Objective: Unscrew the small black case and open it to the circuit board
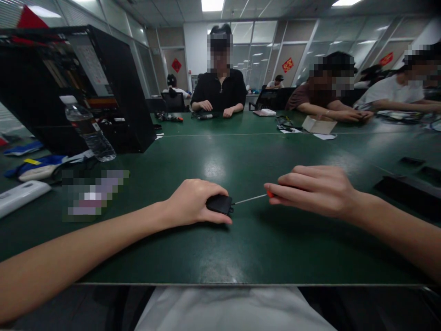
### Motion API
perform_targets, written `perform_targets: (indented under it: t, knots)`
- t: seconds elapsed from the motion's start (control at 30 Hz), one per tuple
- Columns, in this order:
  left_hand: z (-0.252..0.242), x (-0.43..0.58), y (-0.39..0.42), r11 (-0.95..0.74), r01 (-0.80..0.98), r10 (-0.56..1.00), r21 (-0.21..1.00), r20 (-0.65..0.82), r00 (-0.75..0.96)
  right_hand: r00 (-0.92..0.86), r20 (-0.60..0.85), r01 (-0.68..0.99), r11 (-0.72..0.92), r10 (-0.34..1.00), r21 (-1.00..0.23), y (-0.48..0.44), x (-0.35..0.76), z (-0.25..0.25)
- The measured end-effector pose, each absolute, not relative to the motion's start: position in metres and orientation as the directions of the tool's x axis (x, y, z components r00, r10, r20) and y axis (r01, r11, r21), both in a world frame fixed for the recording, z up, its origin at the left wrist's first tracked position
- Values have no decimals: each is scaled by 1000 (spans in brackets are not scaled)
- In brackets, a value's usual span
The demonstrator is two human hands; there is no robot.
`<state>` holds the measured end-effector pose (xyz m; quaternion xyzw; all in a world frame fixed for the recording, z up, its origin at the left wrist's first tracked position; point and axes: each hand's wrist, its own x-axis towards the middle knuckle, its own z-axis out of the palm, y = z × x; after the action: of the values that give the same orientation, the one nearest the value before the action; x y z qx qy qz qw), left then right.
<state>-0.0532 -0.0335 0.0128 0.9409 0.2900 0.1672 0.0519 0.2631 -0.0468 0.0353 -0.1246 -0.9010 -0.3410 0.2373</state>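
Observation:
My left hand [200, 200] is closed around a small black plastic box [219, 204], holding it against the green table [213, 250]. The box has a small tab on its right end; its exact kind cannot be made out. In my right hand [315, 191] is a screwdriver [251, 199] with an orange-red handle mostly hidden by the fingers. Its thin metal shaft points left, and the tip meets the right end of the box.
At the left stand a black computer case [113, 92], a water bottle [87, 128] and a white device [22, 196]. Dark flat parts [409, 193] lie at the right. Across the table sit a person [220, 92] and others, near an open small box [319, 125].

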Motion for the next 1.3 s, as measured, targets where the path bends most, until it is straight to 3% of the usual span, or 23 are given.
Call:
perform_targets:
  t: [0.17, 0.33, 0.63, 0.73, 0.83, 0.9, 0.93, 1.03, 1.13, 1.2, 1.23, 1.3]
  knots:
    - [13, -52, -33, -818, 533, 574, 216, 267, 774, -863, 504, 386, 676, 25, 627, -60, 263, 36]
    - [14, -49, -35, -811, 542, 584, 218, 267, 767, -942, 326, 310, 579, 79, 754, -115, 242, 46]
    - [15, -50, -31, -788, 570, 615, 233, 251, 748, -839, 488, 522, 608, 240, 598, -111, 225, 42]
    - [15, -55, -27, -764, 605, 645, 223, 257, 720, -771, 508, 597, 714, 383, 367, -82, 231, 27]
    - [14, -58, -24, -752, 620, 659, 225, 254, 708, -713, 364, 580, 796, 599, -175, -59, 234, 16]
    - [14, -58, -24, -754, 617, 657, 226, 253, 710, -668, 199, 559, 660, 717, -501, -52, 233, 14]
    - [13, -59, -24, -756, 614, 655, 227, 255, 711, -644, 128, 556, 577, 754, -598, -50, 232, 14]
    - [12, -58, -25, -761, 607, 649, 229, 273, 710, -609, -29, 558, 403, 792, -725, -48, 228, 16]
    - [10, -58, -26, -758, 614, 651, 220, 305, 695, -613, -70, 570, 379, 787, -729, -48, 228, 15]
    - [9, -57, -26, -747, 626, 663, 224, 324, 675, -644, 89, 568, 552, 760, -611, -50, 230, 13]
    - [9, -57, -27, -741, 631, 669, 230, 330, 666, -663, 218, 572, 673, 716, -468, -53, 231, 12]
    - [9, -57, -27, -734, 634, 677, 243, 337, 654, -724, 459, 569, 822, 515, -24, -60, 234, 12]
